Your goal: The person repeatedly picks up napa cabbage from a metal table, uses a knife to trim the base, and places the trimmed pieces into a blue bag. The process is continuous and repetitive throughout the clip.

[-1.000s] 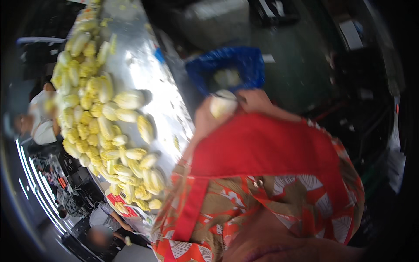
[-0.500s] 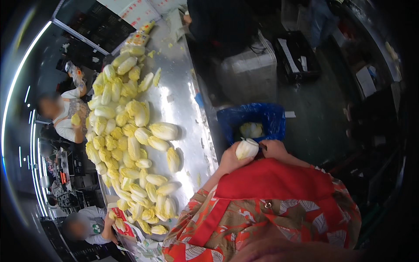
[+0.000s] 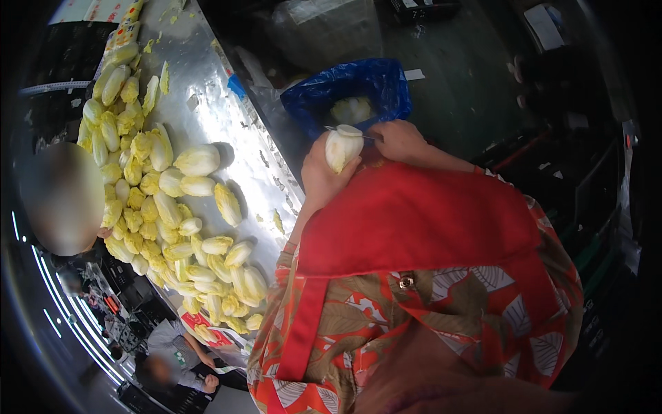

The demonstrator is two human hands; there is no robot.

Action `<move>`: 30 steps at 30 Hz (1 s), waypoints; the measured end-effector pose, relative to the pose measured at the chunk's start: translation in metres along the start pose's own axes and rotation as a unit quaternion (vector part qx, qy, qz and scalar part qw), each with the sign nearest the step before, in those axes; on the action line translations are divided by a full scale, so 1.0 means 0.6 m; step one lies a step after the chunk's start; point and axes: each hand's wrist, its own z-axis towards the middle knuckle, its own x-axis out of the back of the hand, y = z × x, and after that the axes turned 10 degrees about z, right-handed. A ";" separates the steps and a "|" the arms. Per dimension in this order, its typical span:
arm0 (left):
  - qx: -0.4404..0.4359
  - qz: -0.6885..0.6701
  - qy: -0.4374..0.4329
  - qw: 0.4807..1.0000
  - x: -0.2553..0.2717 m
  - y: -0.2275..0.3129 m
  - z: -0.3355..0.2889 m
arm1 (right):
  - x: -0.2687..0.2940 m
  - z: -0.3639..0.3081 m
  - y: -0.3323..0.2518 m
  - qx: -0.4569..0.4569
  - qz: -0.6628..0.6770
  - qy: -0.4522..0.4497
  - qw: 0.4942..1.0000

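Holding a pale cabbage [image 3: 343,148] tight, the left hand [image 3: 321,176] lifts it over the blue bag [image 3: 386,90] at the upper middle so bits drop in, while the right hand [image 3: 400,140] grips a small knife [image 3: 352,130] against its top.

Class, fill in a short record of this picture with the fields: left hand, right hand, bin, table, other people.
left hand: the left hand holds a pale cabbage upright above the bin
right hand: the right hand holds a knife at the cabbage's top end
bin: blue-lined bin with cabbage scraps inside
table: metal table bearing a heap of cabbages
other people: a person at the table's far side
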 end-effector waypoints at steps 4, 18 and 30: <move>0.003 -0.006 0.005 1.000 -0.004 -0.007 0.000 | -0.009 0.006 0.008 0.004 -0.008 0.002 1.000; -0.025 -0.083 0.021 0.996 -0.024 -0.026 0.014 | -0.003 0.053 0.014 0.007 0.135 0.135 0.982; 0.048 -0.207 0.007 0.977 -0.027 -0.016 0.021 | 0.027 0.022 -0.058 -0.024 0.446 0.010 0.895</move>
